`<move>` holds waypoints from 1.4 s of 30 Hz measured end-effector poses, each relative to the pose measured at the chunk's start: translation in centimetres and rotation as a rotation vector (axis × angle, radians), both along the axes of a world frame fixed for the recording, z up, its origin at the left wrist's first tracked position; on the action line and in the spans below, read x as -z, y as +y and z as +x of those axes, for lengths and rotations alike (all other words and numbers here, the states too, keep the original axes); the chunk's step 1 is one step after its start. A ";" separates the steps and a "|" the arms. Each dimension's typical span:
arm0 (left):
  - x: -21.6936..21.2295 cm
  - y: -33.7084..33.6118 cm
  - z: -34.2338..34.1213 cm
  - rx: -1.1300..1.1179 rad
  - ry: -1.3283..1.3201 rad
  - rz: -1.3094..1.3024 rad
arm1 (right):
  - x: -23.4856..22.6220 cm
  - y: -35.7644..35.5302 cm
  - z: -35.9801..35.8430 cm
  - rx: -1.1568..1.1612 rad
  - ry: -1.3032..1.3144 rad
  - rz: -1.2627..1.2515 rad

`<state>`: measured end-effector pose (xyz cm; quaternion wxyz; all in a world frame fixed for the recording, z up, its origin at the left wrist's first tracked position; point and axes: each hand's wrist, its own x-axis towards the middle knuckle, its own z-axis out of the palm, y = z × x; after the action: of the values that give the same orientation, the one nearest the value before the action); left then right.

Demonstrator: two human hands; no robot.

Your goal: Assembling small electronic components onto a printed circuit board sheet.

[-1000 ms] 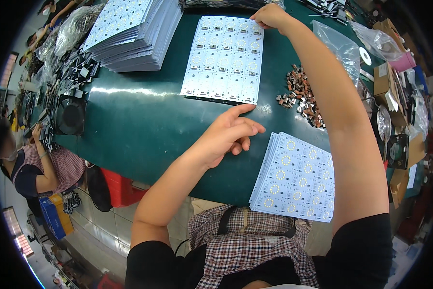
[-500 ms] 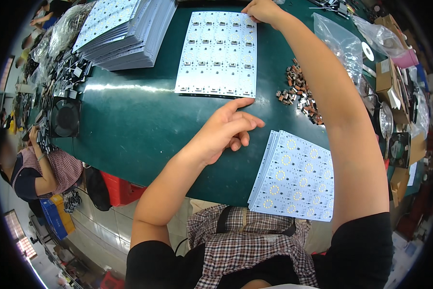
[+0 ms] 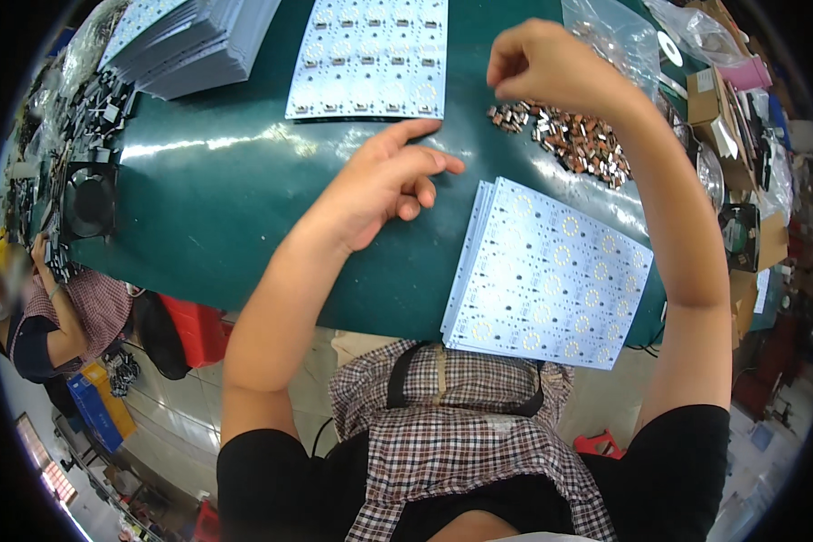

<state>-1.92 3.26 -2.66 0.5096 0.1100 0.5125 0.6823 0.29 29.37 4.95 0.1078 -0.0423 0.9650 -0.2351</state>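
Note:
The fingertip of my left hand (image 3: pixel 381 188) is at the near right edge of a white circuit board (image 3: pixel 367 86); its fingers are partly bent and apart, holding nothing visible. Small switch-like parts stand in rows on that board. Up to the right, my right hand (image 3: pixel 560 68) hovers above a pile of small brown-and-silver parts (image 3: pixel 582 144), fingers curled toward the thumb. Whatever they may pinch is hidden. In front of me lies a short stack of circuit boards (image 3: pixel 551 280) with rings of yellowish dots, slightly fanned, near the table edge.
A tall stack of boards (image 3: pixel 198 45) stands at the far left of the green table (image 3: pixel 216 203). Black parts and a fan (image 3: pixel 91 200) lie beyond it. Clear plastic bags (image 3: pixel 610 41) and cardboard boxes (image 3: pixel 712 113) are at right. Another person (image 3: pixel 58 316) sits far left.
My right hand has left the board's far right corner and come nearer, over the parts pile. My left hand stays at the board's near edge. The whole view has shifted.

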 end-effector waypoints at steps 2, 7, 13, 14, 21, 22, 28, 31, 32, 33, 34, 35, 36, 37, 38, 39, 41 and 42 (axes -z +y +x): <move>0.0 0.0 -0.3 -0.005 0.022 -0.001 | 1.7 -0.9 2.8 0.023 0.099 0.027; 0.1 -0.2 -0.3 0.004 0.153 -0.038 | 4.2 -1.4 4.4 0.011 0.246 0.146; -1.4 -0.4 0.4 0.055 0.396 -0.110 | 5.9 -1.3 4.2 0.148 0.317 0.062; -1.5 -0.3 0.4 0.069 0.476 -0.132 | 6.0 -1.3 4.1 0.150 0.323 0.073; -1.6 1.7 -0.8 0.075 0.903 -0.222 | 6.8 -1.8 3.4 0.111 0.376 0.258; -1.3 2.3 -1.1 0.076 0.902 -0.222 | 6.8 -2.2 3.3 0.142 0.423 0.218; -1.6 6.5 -1.4 -0.074 1.519 -0.381 | 6.2 0.1 3.5 0.255 0.366 0.159; 0.2 7.4 -2.3 -0.044 1.708 -0.387 | 1.7 -1.2 6.8 0.342 0.301 -0.071; -0.1 7.6 -2.0 -0.042 1.701 -0.381 | 0.7 -1.5 7.8 0.486 0.200 -0.208; -0.6 7.9 -1.8 -0.017 1.764 -0.410 | 1.4 -0.4 8.9 0.491 0.192 -0.201; -0.9 8.5 -1.3 0.010 1.829 -0.421 | 2.3 1.6 11.1 0.473 0.245 -0.323; -0.4 8.8 -1.4 -0.013 1.829 -0.417 | 2.4 2.8 12.4 0.445 0.296 -0.448; -0.1 8.9 -1.6 -0.011 1.819 -0.401 | 2.2 3.6 14.0 0.456 0.288 -0.436; 0.0 9.2 -1.8 -0.009 1.859 -0.400 | 1.5 3.6 15.9 0.493 0.269 -0.458; 0.2 9.0 -2.0 -0.012 1.900 -0.415 | 1.1 3.4 17.4 0.518 0.249 -0.488; 0.4 8.9 -2.1 -0.017 1.926 -0.423 | 1.0 3.4 18.6 0.563 0.208 -0.464; -0.1 8.7 -2.0 0.006 1.955 -0.459 | 1.0 3.1 21.0 0.625 0.195 -0.490; -0.2 8.6 -2.0 0.027 1.990 -0.508 | 1.1 2.9 22.0 0.676 0.187 -0.525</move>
<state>-3.94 11.85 -2.49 -0.1302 0.5205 0.8309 0.1476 22.30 32.31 3.84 -0.0775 0.2288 0.8378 -0.4896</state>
